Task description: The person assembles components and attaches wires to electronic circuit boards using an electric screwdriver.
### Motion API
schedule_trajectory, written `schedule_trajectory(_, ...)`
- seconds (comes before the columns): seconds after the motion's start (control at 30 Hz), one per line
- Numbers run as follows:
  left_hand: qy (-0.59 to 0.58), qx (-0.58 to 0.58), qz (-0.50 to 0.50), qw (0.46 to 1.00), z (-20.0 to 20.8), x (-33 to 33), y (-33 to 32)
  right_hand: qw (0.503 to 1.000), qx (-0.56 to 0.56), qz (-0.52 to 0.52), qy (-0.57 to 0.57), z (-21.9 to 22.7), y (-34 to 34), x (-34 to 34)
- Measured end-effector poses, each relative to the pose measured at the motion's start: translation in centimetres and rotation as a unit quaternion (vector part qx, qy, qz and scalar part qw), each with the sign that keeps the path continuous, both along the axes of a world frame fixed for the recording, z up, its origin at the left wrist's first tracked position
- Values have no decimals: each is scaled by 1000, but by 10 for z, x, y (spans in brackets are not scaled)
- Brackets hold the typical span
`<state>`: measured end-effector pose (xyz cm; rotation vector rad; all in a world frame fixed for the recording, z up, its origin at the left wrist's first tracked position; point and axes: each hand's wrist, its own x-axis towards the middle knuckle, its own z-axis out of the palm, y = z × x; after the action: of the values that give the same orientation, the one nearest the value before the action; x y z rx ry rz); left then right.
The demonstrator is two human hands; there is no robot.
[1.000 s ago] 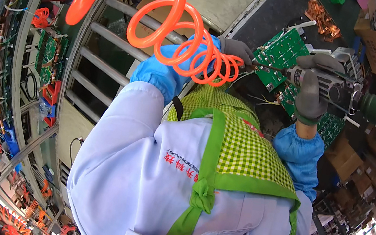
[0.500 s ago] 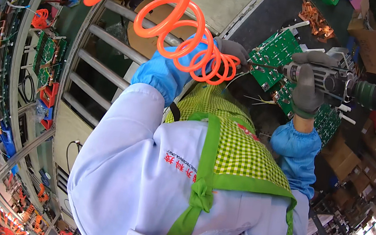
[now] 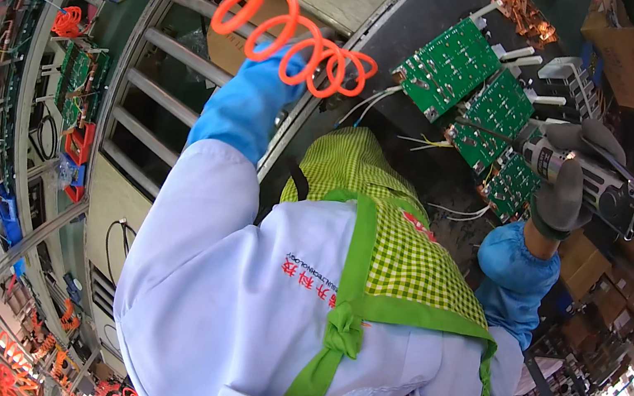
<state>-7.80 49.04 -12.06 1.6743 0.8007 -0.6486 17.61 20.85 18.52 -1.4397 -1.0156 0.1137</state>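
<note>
Wearing a grey glove, my right hand [image 3: 566, 185] is wrapped around a silver, gun-like power driver [image 3: 599, 191]. Its long thin bit reaches left over the middle green circuit board [image 3: 494, 114]; I cannot tell whether the tip touches it. Another green board [image 3: 448, 67] lies farther left, and a third board [image 3: 514, 183] is nearest my body. White and yellow wires trail from the boards. My left arm, in a blue sleeve cover [image 3: 245, 102], reaches to the bench edge beside the rollers. An orange coiled hose [image 3: 278, 28] crosses in front of my left hand, hiding its fingers.
Metal rollers [image 3: 175, 94] run along the left. Copper-coloured pieces [image 3: 524, 13] lie at the far side of the dark bench, near a cardboard box [image 3: 625, 61]. A finned metal part [image 3: 572, 77] stands beyond the driver. Racked boards [image 3: 80, 87] line the far left.
My left hand has drawn back left, away from the boards. The driver in my right hand has moved right and nearer, its bit now over the middle board. The orange hose has shifted left.
</note>
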Motion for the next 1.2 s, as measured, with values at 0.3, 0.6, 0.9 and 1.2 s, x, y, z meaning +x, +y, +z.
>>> schedule_trajectory(0.3, -123, -213, 24, 969, 71, -12, -135, 999, 6, 13, 40, -21, -42, 13)
schedule_trajectory(0.6, -182, -300, 243, 904, 26, 125, -210, 997, 14, 44, 67, -30, -39, 9)
schedule_trajectory(0.9, -174, -398, 269, 860, 35, 142, -209, 996, 25, 55, 71, -44, -39, 20)
schedule_trajectory(1.2, -164, -487, 261, 817, 31, 143, -203, 995, -15, 62, 82, -37, -36, 22)
